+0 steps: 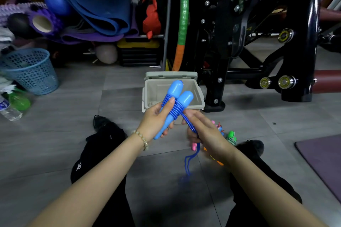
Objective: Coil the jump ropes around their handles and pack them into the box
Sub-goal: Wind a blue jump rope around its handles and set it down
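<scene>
You're abt halfway w/ the first rope, I think. Your left hand (156, 121) grips the two fat blue plastic handles (178, 97) side by side, thumb pressed on the coils so they don't slip. Your right hand (204, 129) has its fingers curled round the thin blue cord (191, 155) just below the handles, and the bit in between looks tight. A good bunch of turns sits round the handle middles already. But a long loop of cord hangs down under your R hand, its end blurry, so there's more to wind. The handles are up in the air, right in front of the small beige plastic box (153, 90). It sits on the grey tile floor (73, 125) w/ its lid (171, 75) flipped back. I see no rope in the box, tho the handles hide part of the inside, so prob nothing is packed yet. The other jump ropes (230, 136), pink, green and orange bits, lie in a little heap on the floor just beside your R hand. I can't tell if they're coiled. Left to do: finish this one, drop it in, then the rest. The handles look smooth, hard and shiny, w/ round ends like eggs. The cord looks bendy and rubbery and makes neat rings. The box looks stiff and dull, w/ straight walls and a thick rim.
</scene>
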`<state>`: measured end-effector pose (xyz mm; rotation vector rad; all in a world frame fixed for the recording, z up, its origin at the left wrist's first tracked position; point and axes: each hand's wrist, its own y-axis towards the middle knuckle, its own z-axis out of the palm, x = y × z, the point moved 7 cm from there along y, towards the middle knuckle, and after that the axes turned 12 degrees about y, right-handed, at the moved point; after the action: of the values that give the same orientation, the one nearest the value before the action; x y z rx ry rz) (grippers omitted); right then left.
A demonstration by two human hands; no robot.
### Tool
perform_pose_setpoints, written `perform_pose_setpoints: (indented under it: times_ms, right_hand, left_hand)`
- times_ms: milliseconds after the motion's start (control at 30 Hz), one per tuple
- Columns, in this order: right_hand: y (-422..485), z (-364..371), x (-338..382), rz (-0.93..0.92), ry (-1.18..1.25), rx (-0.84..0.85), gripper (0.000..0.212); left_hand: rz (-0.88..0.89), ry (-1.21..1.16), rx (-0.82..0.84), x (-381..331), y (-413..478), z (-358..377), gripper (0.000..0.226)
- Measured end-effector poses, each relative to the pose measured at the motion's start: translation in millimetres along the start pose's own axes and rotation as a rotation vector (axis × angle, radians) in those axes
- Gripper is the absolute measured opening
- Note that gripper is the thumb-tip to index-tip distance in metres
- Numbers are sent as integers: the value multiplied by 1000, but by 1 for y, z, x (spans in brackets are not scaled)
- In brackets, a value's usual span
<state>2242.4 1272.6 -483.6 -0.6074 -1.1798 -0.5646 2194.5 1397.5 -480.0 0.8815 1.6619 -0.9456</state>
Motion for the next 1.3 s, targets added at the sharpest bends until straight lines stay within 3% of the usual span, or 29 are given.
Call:
perform_pose_setpoints:
  times_ms: [167, 367, 500, 633, 700, 867, 967, 1067, 1133, 1200, 1300]
  right_hand:
    - [-1, -14, 4, -204, -376, -117, 11]
    - [-2, -20, 2, -132, -281, -214, 32]
    - [-7, -9, 12, -108, -347, -161, 37]
    - [-10, 11, 14, -76, -539, -30, 23]
    - [-11, 15, 20, -91, -680, -2, 20]
    - [-7, 12, 54, -233, -974, -18, 25]
    - [-6, 10, 63, -286, -1032, -10, 27]
    - [-9, 10, 74, -357, -1053, -28, 29]
    - [-12, 11, 81, -414, -1080, -51, 28]
    - [-13, 10, 85, -436, -1061, -82, 27]
    - [-16, 9, 90, -449, -1032, -109, 29]
  left_hand:
    - [-45, 1, 30, 5, -2, 0, 42]
    - [-30, 12, 32, -2, -2, 2, 48]
    - [-6, 33, -12, -9, -3, 1, 43]
    - [-27, -24, -180, -9, 4, -12, 39]
    - [4, 72, -187, -9, 8, -17, 39]
    - [87, 338, -31, -14, 9, -9, 37]
    - [85, 548, 78, -14, 6, -2, 52]
    - [118, 585, 167, -18, -2, 5, 75]
    - [165, 610, 218, -26, -7, 7, 65]
    - [227, 678, 230, -35, -9, 6, 39]
    - [310, 890, 180, -45, -10, 4, 34]
